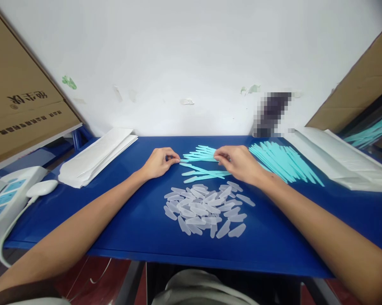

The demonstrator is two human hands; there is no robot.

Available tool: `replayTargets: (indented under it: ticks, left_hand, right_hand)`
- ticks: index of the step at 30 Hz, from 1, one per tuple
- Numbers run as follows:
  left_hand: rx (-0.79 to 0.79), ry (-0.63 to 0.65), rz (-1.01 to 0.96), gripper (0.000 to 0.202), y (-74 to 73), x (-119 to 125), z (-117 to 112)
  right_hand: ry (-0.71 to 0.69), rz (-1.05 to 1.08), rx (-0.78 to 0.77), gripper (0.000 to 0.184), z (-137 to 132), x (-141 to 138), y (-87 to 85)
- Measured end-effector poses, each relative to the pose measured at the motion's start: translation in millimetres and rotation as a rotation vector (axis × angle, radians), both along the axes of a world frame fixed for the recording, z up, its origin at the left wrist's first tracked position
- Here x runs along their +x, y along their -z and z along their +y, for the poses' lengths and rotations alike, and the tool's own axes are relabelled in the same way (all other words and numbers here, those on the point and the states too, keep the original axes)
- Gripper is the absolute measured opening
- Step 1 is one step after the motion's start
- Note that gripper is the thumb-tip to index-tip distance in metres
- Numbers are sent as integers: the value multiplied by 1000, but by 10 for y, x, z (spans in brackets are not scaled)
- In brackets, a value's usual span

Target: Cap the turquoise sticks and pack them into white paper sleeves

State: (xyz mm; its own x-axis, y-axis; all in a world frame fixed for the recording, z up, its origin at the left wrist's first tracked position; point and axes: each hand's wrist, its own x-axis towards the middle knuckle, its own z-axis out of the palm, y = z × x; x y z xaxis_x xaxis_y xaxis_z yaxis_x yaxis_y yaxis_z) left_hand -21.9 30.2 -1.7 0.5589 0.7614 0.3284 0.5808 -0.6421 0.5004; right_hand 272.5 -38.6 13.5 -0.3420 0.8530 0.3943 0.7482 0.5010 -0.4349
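Note:
My left hand (161, 162) pinches the left end of a turquoise eyebrow razor (199, 159). My right hand (238, 161) is closed on the same razor's other end, so it lies level between the two. Behind it is a small fan of turquoise razors (205, 150), and a few more razors (195, 173) lie crossed just in front. Closer to me is a loose heap of translucent blade caps (203, 207). A larger pile of turquoise razors (281, 161) rests to the right, partly behind my right hand. My fingertips hide both ends of the held razor.
The blue table (130, 228) meets a white wall. White paper-like sleeves (95, 154) lie at left and pale flat bags (340, 161) at right. A power strip (16, 190) with a plugged-in white charger (42, 188) is at far left. Cardboard boxes (26, 84) flank the table.

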Motion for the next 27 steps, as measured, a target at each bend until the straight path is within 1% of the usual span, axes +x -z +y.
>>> replayTargets:
  ticks: [2,5,13,16,19,21,27]
  left_hand:
    - [-19,3,4,22,-4,7,3]
    - [-10,-6,18,22,-4,5,18]
    - [105,5,52,21,15,10,3]
    - [113,36,46,20,-15,18,-36]
    - [88,93,25,20,-52,23,-79]
    - [84,113,20,22,-75,26,-111]
    - [128,161,84,28,-143,50,-203]
  right_hand:
    - [-18,-29,-19,20,-1,-5,3]
    - [-10,-59,-4,20,1,-28,0]
    - [-28,-124,-18,20,-49,-6,-54]
    - [-31,-218,-47,24,-89,8,-104]
    - [4,-317,-63,31,-119,15,-161]
    - [28,-338,-100,36,-133,32,-200]
    - [22,-311,-315,39,-146,133,-284]
